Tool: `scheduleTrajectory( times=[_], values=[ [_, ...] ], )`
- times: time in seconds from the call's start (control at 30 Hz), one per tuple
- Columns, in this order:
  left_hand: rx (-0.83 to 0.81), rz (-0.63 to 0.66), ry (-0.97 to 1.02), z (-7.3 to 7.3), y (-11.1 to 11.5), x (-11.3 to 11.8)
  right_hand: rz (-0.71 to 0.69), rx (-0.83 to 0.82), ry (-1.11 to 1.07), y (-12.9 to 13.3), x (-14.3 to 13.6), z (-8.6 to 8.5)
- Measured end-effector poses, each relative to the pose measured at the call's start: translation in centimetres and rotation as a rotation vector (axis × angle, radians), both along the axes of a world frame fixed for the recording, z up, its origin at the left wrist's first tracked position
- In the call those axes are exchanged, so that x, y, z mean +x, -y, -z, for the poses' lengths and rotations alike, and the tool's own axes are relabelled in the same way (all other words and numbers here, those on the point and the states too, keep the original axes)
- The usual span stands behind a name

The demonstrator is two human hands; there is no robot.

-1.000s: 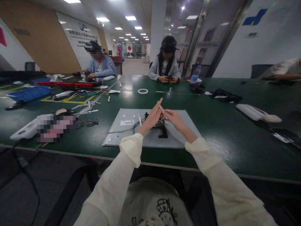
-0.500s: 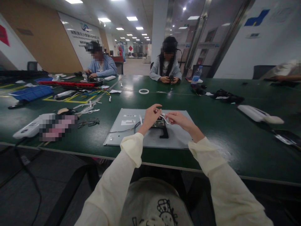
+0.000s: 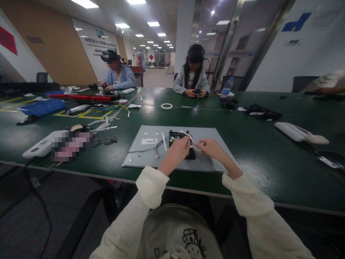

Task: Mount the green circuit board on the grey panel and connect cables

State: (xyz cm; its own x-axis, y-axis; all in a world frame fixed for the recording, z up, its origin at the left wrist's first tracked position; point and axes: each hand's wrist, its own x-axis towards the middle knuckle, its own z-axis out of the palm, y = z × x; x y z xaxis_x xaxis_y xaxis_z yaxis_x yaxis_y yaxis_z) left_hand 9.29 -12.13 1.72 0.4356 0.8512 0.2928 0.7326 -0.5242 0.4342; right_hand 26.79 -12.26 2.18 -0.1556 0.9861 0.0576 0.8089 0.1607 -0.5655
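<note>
A thin white strip (image 3: 187, 135) slants over the flat grey panel (image 3: 145, 159).

The hands (image 3: 178, 151) partly hide the circuit board (image 3: 173, 139); the right edge cuts off one person (image 3: 332, 81).

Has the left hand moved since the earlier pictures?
Yes. Against the grey panel, the left hand has come toward the wearer, away from the panel's far edge.

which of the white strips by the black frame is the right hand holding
The slanting strip above the black frame, its lower end pinched by the right hand. The other strip lies left of the frame, with no hand on it.
</note>
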Motion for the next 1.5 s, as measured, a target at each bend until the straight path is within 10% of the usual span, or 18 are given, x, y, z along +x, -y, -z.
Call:
scheduleTrajectory(
  times=[0.7, 1.5],
  values=[
    [0.013, -0.111, -0.318, 0.6, 1.4, -0.3, 0.236, 0.099, 0.636, 2.7, -2.5, 0.8],
    [-0.072, -0.199, -0.332, 0.2, 3.2, -2.0, 0.203, 0.103, 0.43, 2.2, -0.4, 1.9]
  ],
)
